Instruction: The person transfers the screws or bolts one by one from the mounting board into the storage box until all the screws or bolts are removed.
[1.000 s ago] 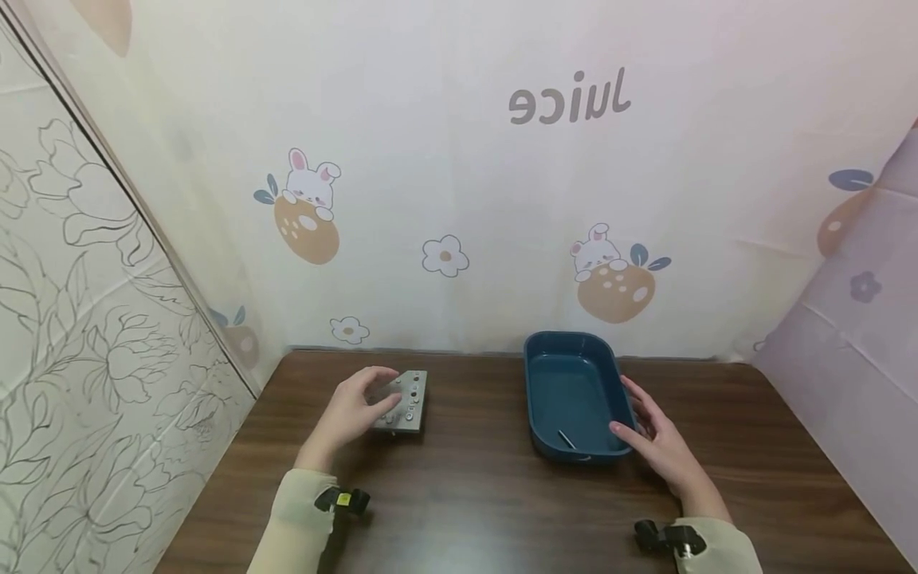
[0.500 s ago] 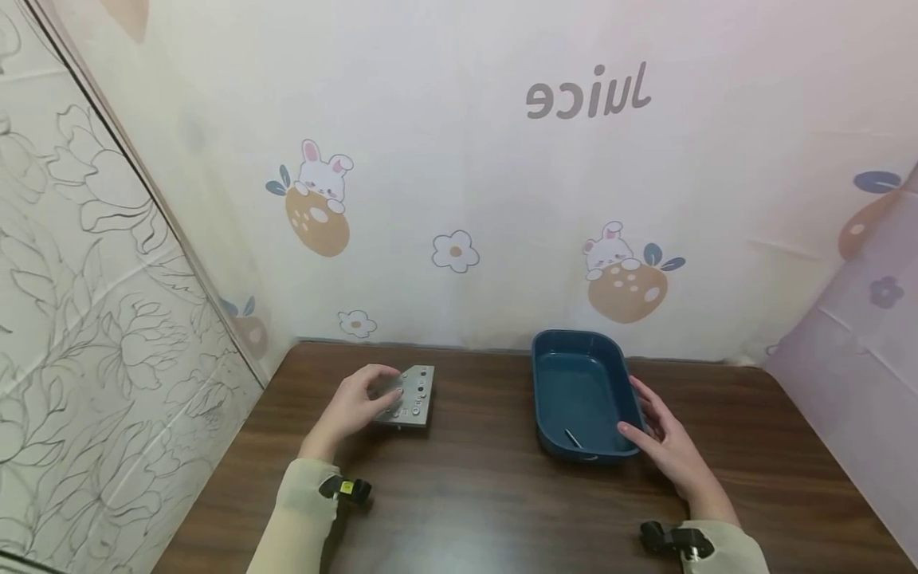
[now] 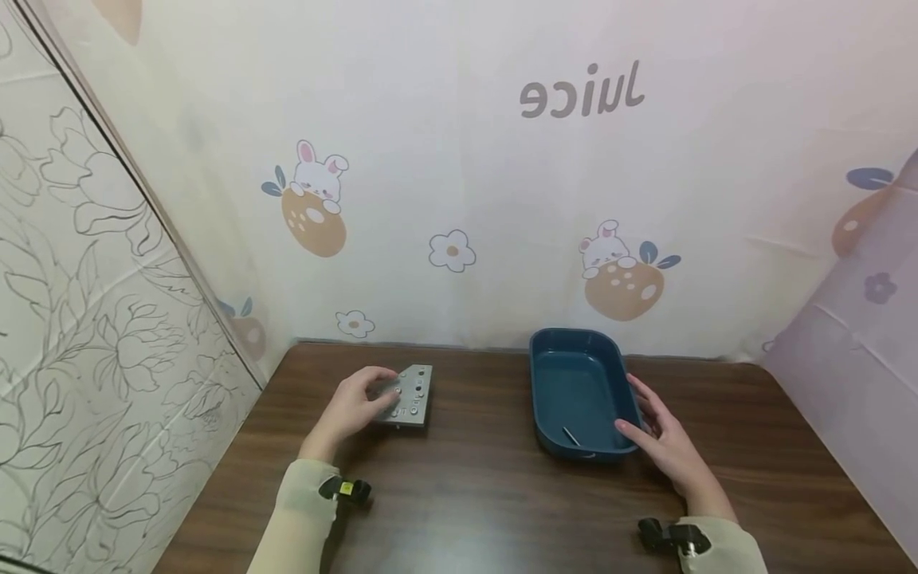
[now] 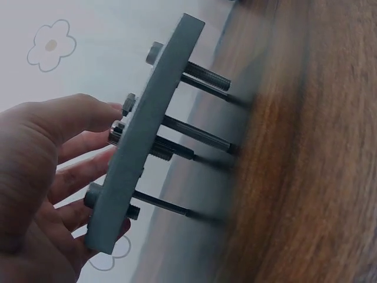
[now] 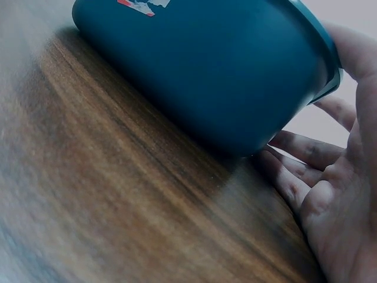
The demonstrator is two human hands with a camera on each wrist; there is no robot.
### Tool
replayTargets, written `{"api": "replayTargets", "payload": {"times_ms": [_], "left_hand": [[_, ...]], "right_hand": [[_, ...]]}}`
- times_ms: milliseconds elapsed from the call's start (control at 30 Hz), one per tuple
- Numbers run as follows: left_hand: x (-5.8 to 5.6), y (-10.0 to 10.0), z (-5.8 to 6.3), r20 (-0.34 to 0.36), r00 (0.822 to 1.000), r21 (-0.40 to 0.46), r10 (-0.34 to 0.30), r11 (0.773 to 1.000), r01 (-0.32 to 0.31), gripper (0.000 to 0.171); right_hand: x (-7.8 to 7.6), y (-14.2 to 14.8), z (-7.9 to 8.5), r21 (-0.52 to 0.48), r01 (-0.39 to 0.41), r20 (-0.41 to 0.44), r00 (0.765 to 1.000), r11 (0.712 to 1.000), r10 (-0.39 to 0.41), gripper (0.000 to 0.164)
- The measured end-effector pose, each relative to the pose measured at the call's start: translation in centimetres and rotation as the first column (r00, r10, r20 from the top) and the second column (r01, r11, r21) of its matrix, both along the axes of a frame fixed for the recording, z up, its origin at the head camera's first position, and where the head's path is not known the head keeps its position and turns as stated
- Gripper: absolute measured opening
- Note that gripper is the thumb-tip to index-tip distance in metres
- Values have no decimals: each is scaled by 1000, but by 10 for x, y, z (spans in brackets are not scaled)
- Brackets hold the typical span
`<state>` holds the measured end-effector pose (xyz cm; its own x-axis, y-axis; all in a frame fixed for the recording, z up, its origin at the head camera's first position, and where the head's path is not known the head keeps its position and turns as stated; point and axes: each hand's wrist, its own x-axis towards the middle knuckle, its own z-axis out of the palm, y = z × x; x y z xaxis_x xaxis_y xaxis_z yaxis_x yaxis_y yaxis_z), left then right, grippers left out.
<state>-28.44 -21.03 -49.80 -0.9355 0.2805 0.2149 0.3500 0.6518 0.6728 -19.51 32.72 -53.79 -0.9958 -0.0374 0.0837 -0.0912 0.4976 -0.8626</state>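
A grey metal plate [image 3: 413,389] with one cut corner stands at the left of the table, raised on long screws that poke out below it. Several bolt heads [image 4: 92,194] dot its top. My left hand [image 3: 349,406] holds the plate's left side, the thumb at a bolt head and a fingertip [image 4: 125,226] showing past the lower edge. To the right stands a dark blue rectangular tray [image 3: 574,383], with a small silver pin [image 3: 570,435] lying near its front. My right hand [image 3: 668,446] grips the tray's right side, thumb over the rim and other fingers along the outer wall.
Both things are on a dark brown wooden table [image 3: 473,494], its back edge against a printed curtain [image 3: 459,159]. A torn sticker [image 5: 141,5] marks the tray's outer wall. Black camera mounts [image 3: 346,489] sit on both sleeves.
The head view has shifted slightly. Both hands keep their places on the plate and the tray, and the pin stays inside the tray.
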Motion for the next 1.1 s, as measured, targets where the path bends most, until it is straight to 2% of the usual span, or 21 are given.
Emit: {"api": "replayTargets", "payload": {"times_ms": [267, 467, 767, 1100], "left_hand": [[-1, -3, -5, 16, 999, 17, -32, 999, 31, 29], [-2, 1, -6, -12, 999, 6, -52, 999, 52, 27], [1, 7, -1, 8, 1000, 6, -20, 1000, 20, 24], [0, 7, -1, -15, 1000, 10, 2, 1000, -2, 20]], "right_hand": [[-2, -2, -1, -9, -5, 0, 1000, 1000, 5, 81], [-1, -1, -1, -18, -3, 4, 1000, 1000, 3, 80], [-1, -1, 0, -40, -6, 7, 1000, 999, 6, 81], [-1, -1, 0, -35, -9, -2, 1000, 999, 9, 80]]}}
